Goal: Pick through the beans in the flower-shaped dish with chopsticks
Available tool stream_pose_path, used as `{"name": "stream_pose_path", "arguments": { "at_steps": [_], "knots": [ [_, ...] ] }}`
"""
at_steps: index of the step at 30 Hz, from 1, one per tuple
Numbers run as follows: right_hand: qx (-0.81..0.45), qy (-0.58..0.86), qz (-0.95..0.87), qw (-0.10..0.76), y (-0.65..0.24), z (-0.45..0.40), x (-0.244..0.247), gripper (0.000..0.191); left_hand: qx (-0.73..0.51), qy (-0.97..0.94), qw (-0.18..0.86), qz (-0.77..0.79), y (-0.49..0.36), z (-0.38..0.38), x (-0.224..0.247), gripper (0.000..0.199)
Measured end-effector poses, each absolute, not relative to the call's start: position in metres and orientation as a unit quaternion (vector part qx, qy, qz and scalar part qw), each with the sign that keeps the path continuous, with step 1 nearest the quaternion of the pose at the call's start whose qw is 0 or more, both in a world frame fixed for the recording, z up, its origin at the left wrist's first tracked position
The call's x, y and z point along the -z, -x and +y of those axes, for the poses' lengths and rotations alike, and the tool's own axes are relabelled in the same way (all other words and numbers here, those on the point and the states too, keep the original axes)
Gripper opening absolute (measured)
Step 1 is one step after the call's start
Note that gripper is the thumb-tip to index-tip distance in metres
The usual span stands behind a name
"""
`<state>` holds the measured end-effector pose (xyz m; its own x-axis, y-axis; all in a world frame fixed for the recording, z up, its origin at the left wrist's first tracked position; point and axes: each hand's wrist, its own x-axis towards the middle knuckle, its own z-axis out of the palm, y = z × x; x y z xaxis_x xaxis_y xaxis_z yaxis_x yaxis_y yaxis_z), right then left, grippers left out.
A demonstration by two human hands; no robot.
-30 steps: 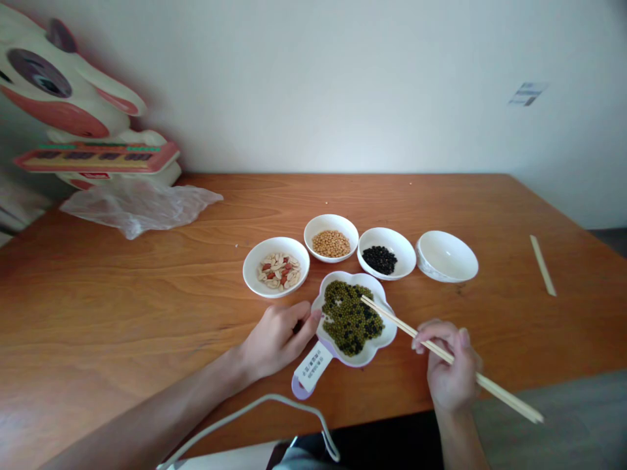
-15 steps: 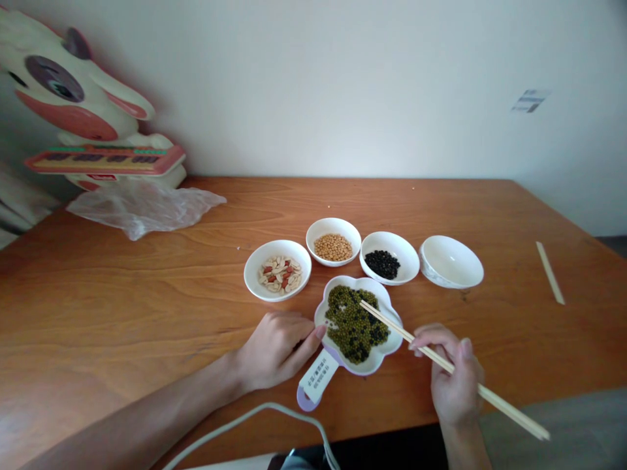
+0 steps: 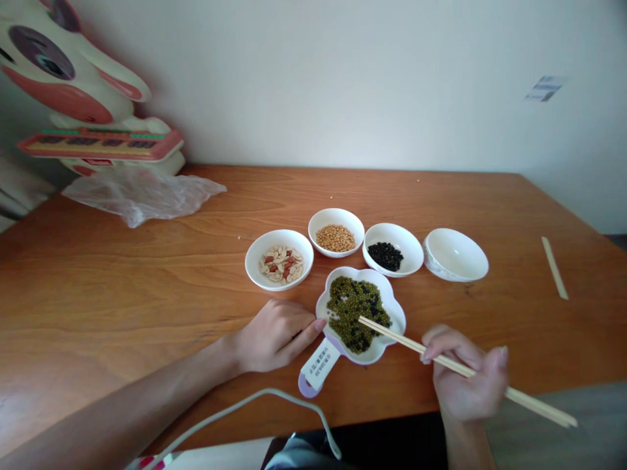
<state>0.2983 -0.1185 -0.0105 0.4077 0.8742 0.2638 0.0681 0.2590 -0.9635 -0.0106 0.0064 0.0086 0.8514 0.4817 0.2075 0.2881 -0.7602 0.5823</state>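
My right hand (image 3: 467, 378) grips a pair of wooden chopsticks (image 3: 404, 341). Their tips rest over the green beans (image 3: 350, 329), with nothing plainly pinched between them. Darker beans are mixed in among the green ones, all in a flower-shaped white dish (image 3: 398, 318) with a labelled purple handle. My left hand (image 3: 281, 334) lies on the table, curled, its thumb and finger at the dish's left rim. Behind stand a bowl of peanuts (image 3: 251, 264), a bowl of soybeans (image 3: 313, 228), a bowl of black beans (image 3: 416, 251) and an empty white bowl (image 3: 458, 253).
A pale stick or strip (image 3: 554, 267) lies at the right of the wooden table (image 3: 171, 281). At the back left are a cow-shaped toy keyboard (image 3: 102, 143) and a clear plastic bag (image 3: 142, 199). A white cable (image 3: 264, 391) loops along the front edge.
The chopstick tips have shifted slightly lower across the beans, and my right hand has moved right and tilted the sticks flatter. My left hand keeps its place at the dish; the view has shifted slightly.
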Motion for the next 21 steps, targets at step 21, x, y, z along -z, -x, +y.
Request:
{"name": "stream_pose_path", "arguments": {
  "at_steps": [21],
  "knots": [
    [-0.368, 0.472, -0.493, 0.631, -0.289, -0.098, -0.016, 0.080, -0.139, -0.927, 0.279, 0.209, 0.011, 0.007, -0.008, 0.042]
  ]
}}
